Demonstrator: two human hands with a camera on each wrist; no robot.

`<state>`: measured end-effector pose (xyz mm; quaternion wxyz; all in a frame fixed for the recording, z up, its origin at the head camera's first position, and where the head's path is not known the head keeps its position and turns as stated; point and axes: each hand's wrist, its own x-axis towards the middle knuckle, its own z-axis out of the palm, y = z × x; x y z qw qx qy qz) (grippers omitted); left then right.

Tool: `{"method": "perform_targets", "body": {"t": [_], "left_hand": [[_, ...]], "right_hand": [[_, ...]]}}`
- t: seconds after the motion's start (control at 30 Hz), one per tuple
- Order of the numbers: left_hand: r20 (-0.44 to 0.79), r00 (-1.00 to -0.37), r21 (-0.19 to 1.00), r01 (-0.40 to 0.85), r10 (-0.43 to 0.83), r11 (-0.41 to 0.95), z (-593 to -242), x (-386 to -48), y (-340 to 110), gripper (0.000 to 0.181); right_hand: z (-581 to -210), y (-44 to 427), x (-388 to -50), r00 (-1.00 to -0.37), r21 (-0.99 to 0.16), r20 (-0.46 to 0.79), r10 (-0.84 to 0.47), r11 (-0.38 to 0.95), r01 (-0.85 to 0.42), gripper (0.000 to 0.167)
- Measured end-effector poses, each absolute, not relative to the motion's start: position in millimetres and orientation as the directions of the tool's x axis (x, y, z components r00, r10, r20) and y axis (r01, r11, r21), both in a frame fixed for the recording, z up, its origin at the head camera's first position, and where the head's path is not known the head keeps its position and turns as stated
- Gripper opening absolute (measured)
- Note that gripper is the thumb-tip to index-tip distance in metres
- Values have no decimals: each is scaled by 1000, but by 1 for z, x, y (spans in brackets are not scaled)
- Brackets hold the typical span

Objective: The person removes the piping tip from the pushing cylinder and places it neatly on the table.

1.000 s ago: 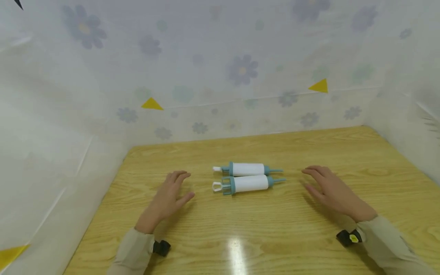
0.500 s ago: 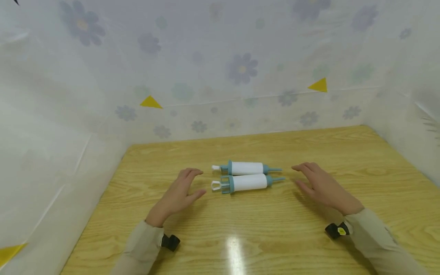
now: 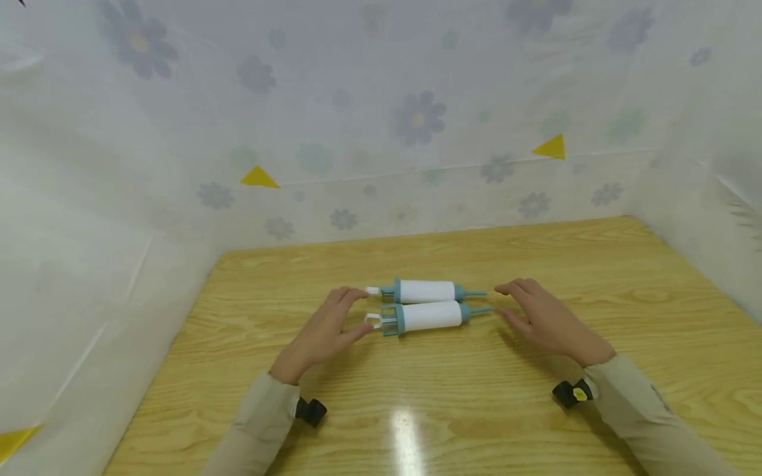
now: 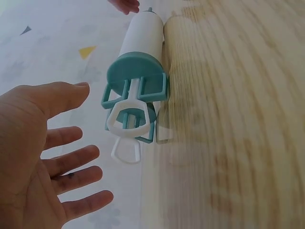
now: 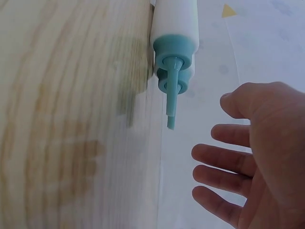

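Two large plunger syringes lie side by side on the wooden table (image 3: 411,390), the near syringe (image 3: 433,316) just in front of the far syringe (image 3: 427,291). Both have white barrels, teal end pieces, teal nozzles on the right and white pull rings on the left. My left hand (image 3: 324,334) is beside the pull rings, thumb and fingers spread; in the left wrist view a gap shows between this hand (image 4: 52,143) and the near syringe's white ring (image 4: 128,119). Off the nozzle tips, my right hand (image 3: 548,324) is held with its fingers apart, holding nothing.
A white flower-patterned sheet (image 3: 357,132) hangs behind the table and along both sides. Yellow triangles (image 3: 550,147) are stuck to it. Each wrist carries a small black camera (image 3: 311,412) at the sleeve's end.
Both hands have moved inward, the left one rightward to the pull rings and the right one leftward to the nozzles. The syringes lie where they were.
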<state>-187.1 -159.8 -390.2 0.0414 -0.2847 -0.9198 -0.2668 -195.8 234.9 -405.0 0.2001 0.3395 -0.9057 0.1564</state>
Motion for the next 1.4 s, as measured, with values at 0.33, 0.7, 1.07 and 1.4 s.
{"method": "perform_targets", "body": {"t": [0.33,0.7,1.07,1.4], "left_hand": [[206,-829,467,550,519,693,-392,-191,-150,55],[203,-826,481,551,525,681,-393,-192,-143,54],[251,-800,437,596,545,674,-397,-192,-141,53],[288,-787,376,617,545,692,-400,-193,-135,51]], "right_hand": [[-408,233,-199,-695,-146,452,-559,722,-676,36],[-411,224,-204,-706,-171,414,-575,712,-681,34],[-411,215,-206,-677,-151,430,-598,691,-707,34],[-415,212,-206,-682,-167,411,-604,686,-708,33]]}}
